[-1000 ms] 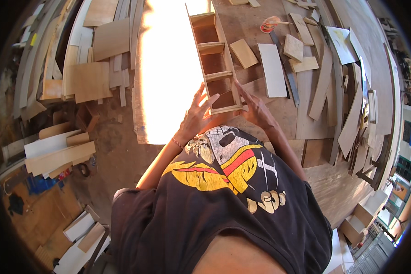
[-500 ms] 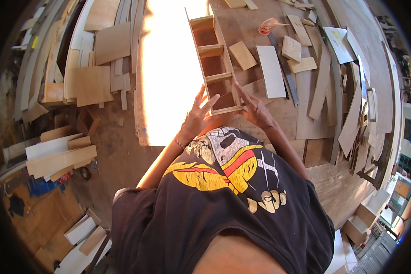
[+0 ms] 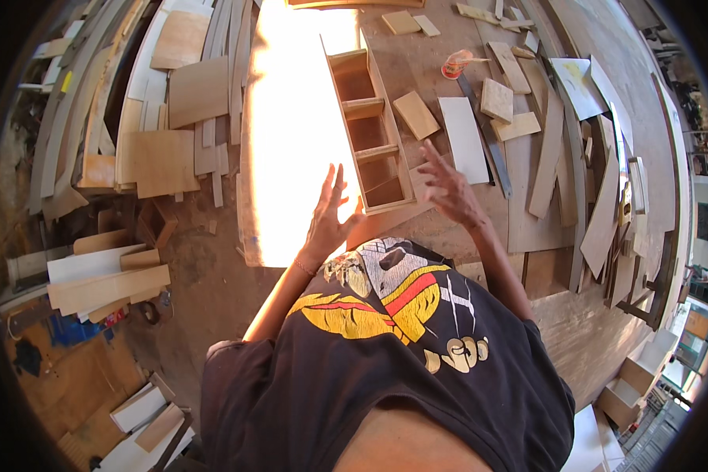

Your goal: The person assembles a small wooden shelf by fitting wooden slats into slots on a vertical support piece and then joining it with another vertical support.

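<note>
A long, narrow wooden frame [image 3: 382, 149] split by crosspieces into several open compartments lies on the workbench [image 3: 417, 228], partly in strong sunlight. Beside its near left corner is my left hand [image 3: 329, 224], fingers spread; whether its thumb side touches the wood I cannot tell. My right hand [image 3: 451, 191] hovers off the frame's right side with the fingers apart and nothing in them. Just past that hand lie a small wood block [image 3: 416, 115] and a white rectangular panel [image 3: 463, 140].
A red-and-white tub [image 3: 455, 64] with a stick in it stands at the far right, near a dark metal strip [image 3: 495, 157]. Loose boards [image 3: 553, 157] cover the bench's right side. Stacked wood offcuts [image 3: 157, 161] lie at the left, with more boards [image 3: 106, 279] lower down.
My right hand has come off the frame and moved to the right. My left hand's fingers have lifted from the frame's near end. The view has shifted slightly.
</note>
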`<state>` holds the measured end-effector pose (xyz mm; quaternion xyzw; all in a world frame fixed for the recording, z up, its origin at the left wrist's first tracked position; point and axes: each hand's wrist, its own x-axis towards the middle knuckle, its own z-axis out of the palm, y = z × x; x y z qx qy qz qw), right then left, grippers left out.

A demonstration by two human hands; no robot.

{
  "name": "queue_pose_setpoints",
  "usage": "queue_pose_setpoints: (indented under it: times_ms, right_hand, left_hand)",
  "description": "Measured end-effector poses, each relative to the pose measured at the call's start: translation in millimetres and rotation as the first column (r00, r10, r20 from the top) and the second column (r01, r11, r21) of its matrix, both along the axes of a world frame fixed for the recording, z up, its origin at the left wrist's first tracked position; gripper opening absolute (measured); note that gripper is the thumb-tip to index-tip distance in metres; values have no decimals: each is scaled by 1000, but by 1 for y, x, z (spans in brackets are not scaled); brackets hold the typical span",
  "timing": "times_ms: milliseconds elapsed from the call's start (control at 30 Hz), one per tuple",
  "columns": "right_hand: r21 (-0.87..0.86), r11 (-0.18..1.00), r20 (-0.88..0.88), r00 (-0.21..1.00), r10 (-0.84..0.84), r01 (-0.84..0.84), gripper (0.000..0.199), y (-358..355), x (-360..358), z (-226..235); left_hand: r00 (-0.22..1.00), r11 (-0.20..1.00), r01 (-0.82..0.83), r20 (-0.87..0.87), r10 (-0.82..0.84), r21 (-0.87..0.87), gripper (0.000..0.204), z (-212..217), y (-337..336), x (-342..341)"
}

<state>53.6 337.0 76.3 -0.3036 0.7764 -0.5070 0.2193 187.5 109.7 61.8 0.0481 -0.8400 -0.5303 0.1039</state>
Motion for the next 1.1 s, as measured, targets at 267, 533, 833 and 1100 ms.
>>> queue_pose_setpoints:
  times_ms: [267, 533, 833, 1100]
  right_hand:
    - [26, 932, -107, 928, -357, 361, 36, -57, -58, 20]
    - [-250, 912, 197, 939, -282, 327, 60, -87, -80, -43]
    - [-69, 950, 89, 951, -297, 304, 61, -111, -65, -29]
    - [150, 962, -27, 973, -228, 229, 59, -111, -67, -11]
  left_hand:
    - [940, 927, -339, 35, 338, 162, 48, 7, -23, -63]
    - [955, 889, -204, -282, 89, -410, 37, 37, -35, -140]
    - [970, 565, 210, 97, -223, -798, 11, 21, -30, -188]
    - [932, 547, 361, 286, -221, -755, 4, 12, -33, -198]
